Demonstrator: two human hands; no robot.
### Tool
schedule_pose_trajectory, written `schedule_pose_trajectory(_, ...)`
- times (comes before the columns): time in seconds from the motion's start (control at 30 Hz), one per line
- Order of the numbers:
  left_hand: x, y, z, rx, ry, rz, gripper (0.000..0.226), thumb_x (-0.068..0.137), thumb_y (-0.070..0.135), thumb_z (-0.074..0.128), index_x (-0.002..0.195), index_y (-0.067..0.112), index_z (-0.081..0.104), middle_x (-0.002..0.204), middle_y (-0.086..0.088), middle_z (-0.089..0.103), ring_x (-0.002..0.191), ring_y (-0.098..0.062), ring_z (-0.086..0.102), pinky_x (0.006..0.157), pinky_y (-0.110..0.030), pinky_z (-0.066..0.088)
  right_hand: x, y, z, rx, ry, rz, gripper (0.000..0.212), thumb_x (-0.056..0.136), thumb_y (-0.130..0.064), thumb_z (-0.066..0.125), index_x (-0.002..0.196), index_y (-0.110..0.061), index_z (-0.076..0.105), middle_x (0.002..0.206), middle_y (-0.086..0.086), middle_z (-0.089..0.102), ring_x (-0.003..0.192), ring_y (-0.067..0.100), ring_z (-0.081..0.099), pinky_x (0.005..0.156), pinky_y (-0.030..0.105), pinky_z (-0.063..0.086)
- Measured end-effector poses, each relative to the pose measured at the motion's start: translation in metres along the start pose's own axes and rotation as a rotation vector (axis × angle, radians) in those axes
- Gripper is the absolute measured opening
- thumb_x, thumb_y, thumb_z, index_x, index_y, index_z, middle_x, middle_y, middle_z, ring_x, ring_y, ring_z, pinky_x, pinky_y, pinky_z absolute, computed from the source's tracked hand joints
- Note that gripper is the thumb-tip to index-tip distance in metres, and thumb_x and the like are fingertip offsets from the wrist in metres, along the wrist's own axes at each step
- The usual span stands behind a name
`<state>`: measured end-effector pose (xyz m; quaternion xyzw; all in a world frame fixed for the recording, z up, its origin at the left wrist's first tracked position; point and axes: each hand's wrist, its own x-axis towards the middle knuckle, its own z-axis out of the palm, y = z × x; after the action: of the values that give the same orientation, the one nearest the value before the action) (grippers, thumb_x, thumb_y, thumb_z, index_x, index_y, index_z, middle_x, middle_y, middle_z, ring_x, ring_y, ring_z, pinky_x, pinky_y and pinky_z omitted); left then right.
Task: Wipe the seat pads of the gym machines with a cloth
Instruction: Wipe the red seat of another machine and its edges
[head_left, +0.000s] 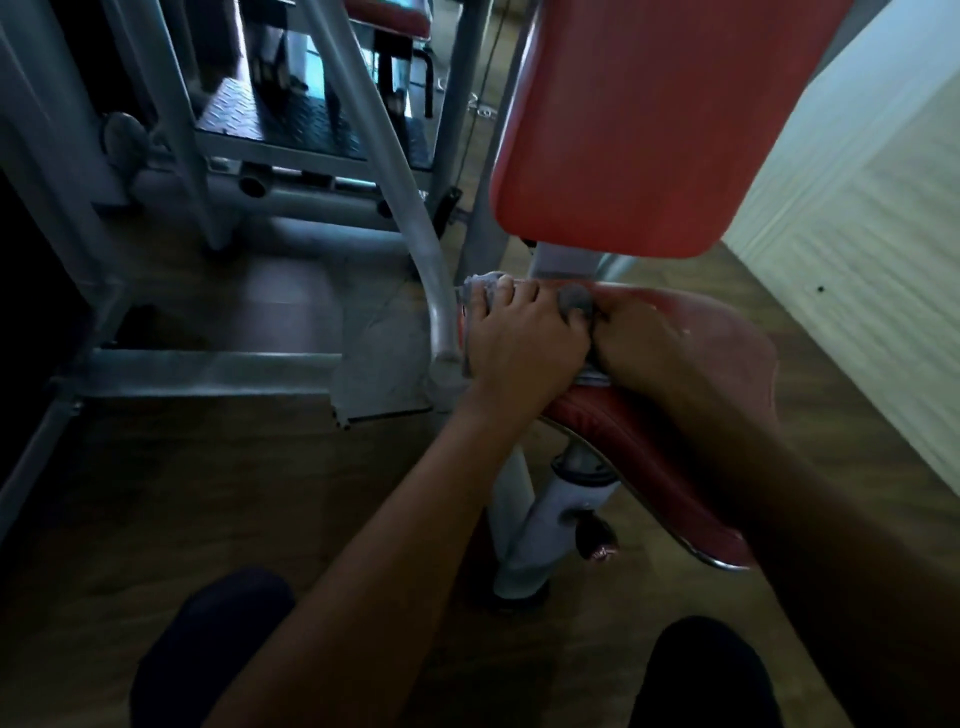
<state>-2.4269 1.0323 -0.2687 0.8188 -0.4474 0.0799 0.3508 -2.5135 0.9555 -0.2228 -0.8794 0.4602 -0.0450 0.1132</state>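
Red vinyl seat pad (727, 332) of a gym machine, seen from above, with a matching red back pad (649, 130) standing upright behind it. A grey cloth (574, 302) lies bunched on the rear left part of the seat pad, close to the gap under the back pad. The left hand (519, 340) lies palm-down on the cloth, its fingers (498, 293) bent over the fabric and gripping it against the pad. The right hand (641, 338) sits just beside the left and touches the same cloth. It is in deep shadow, so whether it grips the fabric or merely presses on it cannot be told.

A curved grey metal tube (410, 208) of the frame comes down at the pad's left edge, beside the left hand. Below the seat, a pale seat post (574, 499) carries a dark adjustment knob (597, 538). The machine stands on a wooden floor (182, 493). A white wall (857, 234) runs along the right. Two dark shapes, probably the person's shoes (218, 634), show at the lower edge. The picture is blurred throughout.
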Motion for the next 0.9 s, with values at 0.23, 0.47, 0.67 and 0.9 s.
schedule_pose_trajectory(0.23,0.003,-0.04,-0.018,-0.738,-0.064,-0.354,0.034,0.097,0.029,0.051,0.127,0.015,0.059,0.124,-0.003,0.06,0.118,-0.019,0.055,0.107,-0.039,0.042,-0.005,-0.007,0.002,-0.004,-0.006,0.004,0.071,0.081,-0.071,0.025,0.135,-0.033,0.051,0.146,0.005,0.051,0.138,0.033,0.041,0.112,0.068,0.019)
schedule_pose_trajectory(0.47,-0.041,-0.013,-0.011,-1.204,0.167,-0.695,0.049,0.095,0.049,0.045,0.136,0.022,0.051,0.125,-0.005,0.06,0.11,-0.019,0.061,0.089,-0.038,0.055,-0.007,-0.011,0.002,-0.09,-0.031,0.0,0.06,0.1,-0.053,0.03,0.152,-0.024,0.032,0.161,0.008,0.027,0.149,0.034,0.02,0.114,0.07,0.007)
schedule_pose_trajectory(0.67,-0.009,-0.041,-0.01,-1.326,0.077,-0.77,0.04,0.088,0.038,0.053,0.122,0.019,0.064,0.106,-0.008,0.072,0.098,-0.023,0.07,0.092,-0.049,0.056,-0.001,-0.01,0.006,-0.119,-0.021,-0.014,0.059,0.1,-0.052,0.028,0.151,-0.024,0.033,0.161,0.008,0.026,0.148,0.035,0.02,0.114,0.07,0.007)
schedule_pose_trajectory(0.9,-0.056,0.001,-0.003,-1.297,0.275,-0.707,0.056,0.099,0.045,0.047,0.149,0.024,0.035,0.139,-0.004,0.052,0.117,-0.014,0.059,0.084,-0.024,0.055,-0.001,-0.006,0.006,-0.119,-0.036,-0.043,0.059,0.098,-0.054,0.026,0.148,-0.023,0.036,0.159,0.011,0.03,0.146,0.037,0.023,0.112,0.071,0.01)
